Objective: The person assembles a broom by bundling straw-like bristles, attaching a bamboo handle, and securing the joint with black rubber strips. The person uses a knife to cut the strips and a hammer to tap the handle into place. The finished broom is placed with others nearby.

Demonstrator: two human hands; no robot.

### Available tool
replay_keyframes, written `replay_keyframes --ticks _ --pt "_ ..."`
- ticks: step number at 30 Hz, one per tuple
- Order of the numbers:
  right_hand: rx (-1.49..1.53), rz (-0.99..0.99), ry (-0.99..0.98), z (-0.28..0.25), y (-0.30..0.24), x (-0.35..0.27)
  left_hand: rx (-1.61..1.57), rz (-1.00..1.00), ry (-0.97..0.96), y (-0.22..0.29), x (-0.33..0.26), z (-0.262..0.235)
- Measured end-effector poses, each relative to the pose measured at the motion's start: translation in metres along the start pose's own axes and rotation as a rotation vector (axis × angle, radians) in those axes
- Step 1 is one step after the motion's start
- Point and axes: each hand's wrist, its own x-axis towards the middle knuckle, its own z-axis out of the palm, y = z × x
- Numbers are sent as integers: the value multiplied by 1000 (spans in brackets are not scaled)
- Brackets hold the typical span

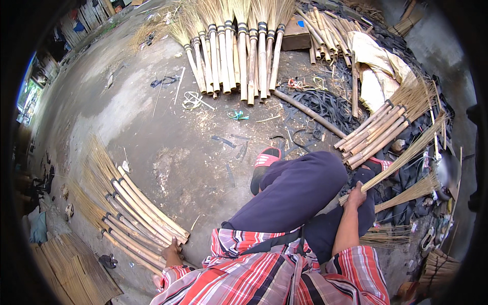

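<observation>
My right hand (354, 197) is closed around the lower end of a bundle of broom straw (401, 161), which fans out up and to the right beside my knee. At the lower left, my left hand (173, 250) is closed at the butt end of a bamboo-handled broom (147, 227) in a row lying on the floor. Its fingers are partly hidden. Black bands circle these brooms where straw meets handle, and their straw points up and left. A second straw bundle (409, 195) lies beyond my right hand.
Many finished brooms (249, 61) stand fanned out ahead. More brooms (373, 133) lie at right near black rubber strips (323, 108) and a pale sack (378, 68). Cut bamboo poles (330, 33) are piled at the back right. A woven mat (76, 269) lies lower left.
</observation>
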Motion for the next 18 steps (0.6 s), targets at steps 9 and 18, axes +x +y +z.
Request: replay_keyframes --ticks 9,18 --pt "-51 -42 24 -2 11 7 -116 99 -338 12 -16 1" --pt "-101 -90 75 -3 30 23 -302 261 -881 10 14 -7"
